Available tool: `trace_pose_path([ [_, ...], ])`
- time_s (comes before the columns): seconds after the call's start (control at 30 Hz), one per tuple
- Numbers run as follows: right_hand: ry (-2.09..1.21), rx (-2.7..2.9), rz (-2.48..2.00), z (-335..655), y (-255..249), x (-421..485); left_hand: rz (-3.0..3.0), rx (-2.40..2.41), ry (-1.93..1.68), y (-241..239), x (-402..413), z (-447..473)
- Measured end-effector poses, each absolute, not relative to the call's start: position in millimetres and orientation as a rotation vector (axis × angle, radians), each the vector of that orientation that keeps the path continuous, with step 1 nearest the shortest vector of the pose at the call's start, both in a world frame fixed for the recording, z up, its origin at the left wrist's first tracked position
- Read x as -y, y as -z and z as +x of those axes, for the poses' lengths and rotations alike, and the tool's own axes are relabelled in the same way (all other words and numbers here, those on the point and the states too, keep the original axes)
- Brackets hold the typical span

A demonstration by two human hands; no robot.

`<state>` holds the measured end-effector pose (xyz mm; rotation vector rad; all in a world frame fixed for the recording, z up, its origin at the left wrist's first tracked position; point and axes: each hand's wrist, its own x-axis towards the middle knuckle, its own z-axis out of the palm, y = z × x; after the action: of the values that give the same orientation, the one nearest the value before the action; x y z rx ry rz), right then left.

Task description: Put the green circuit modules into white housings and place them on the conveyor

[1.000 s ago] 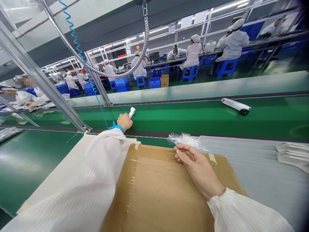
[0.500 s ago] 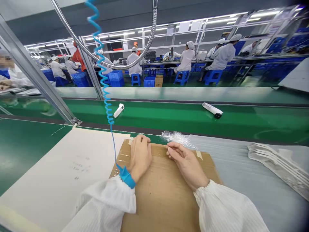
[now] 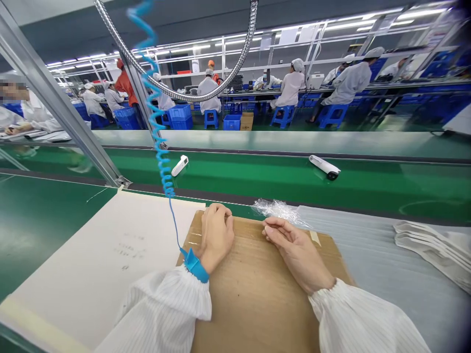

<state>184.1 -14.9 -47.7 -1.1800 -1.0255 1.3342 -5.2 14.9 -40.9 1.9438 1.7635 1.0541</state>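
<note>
Bench (image 3: 40,220), cardboard sheet (image 3: 253,299) lengthwise toward belt (image 3: 257,182) under left hand (image 3: 217,236), right hand (image 3: 296,249).

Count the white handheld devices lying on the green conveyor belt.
2. A short white plastic device lies on the green conveyor belt at left; a longer white tube with a dark end, further right. None looks hidden.

Factory hall. Long green conveyor belt (image 3: 368,189) crosses mid-room. Blue plastic stools (image 3: 333,115) along far line, white-coated workers (image 3: 292,86) seated. Fluorescent strip lights (image 3: 191,49) overhead. Slanted grey aluminium post (image 3: 62,110).
</note>
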Motion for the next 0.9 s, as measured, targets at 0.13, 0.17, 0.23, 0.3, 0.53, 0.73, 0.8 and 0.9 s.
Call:
trace_pose_path([
  [0.13, -1.339, 1.014, -1.172, 184.3, 48.0, 14.6, 1.933, -1.771, -1.069, 40.1, -13.9, -4.7],
  [0.17, -1.341, 1.013, -1.170, 184.3, 48.1, 14.5, 1.931, -1.770, -1.072, 40.0, -13.8, -4.7],
  [0.23, -1.342, 1.018, -1.170, 184.4, 48.1, 14.4, 1.935, -1.766, -1.076, 40.2, -13.8, -4.7],
  [0.3, -1.339, 1.027, -1.177, 184.3, 47.6, 14.7, 1.942, -1.759, -1.078, 40.6, -14.1, -4.7],
  [0.53, -1.330, 1.028, -1.210, 183.4, 43.3, 15.8, 1.947, -1.755, -1.093, 41.3, -15.0, -4.5],
  [0.73, -1.323, 1.047, -1.197, 183.7, 46.9, 14.6, 1.923, -1.763, -1.105, 40.3, -14.3, -3.9],
  [0.8, -1.325, 1.036, -1.190, 184.0, 48.2, 14.6, 1.922, -1.761, -1.102, 40.6, -14.4, -3.9],
  [0.9, -1.326, 1.034, -1.180, 184.4, 48.4, 14.2, 1.934, -1.747, -1.106, 41.7, -14.8, -4.2],
])
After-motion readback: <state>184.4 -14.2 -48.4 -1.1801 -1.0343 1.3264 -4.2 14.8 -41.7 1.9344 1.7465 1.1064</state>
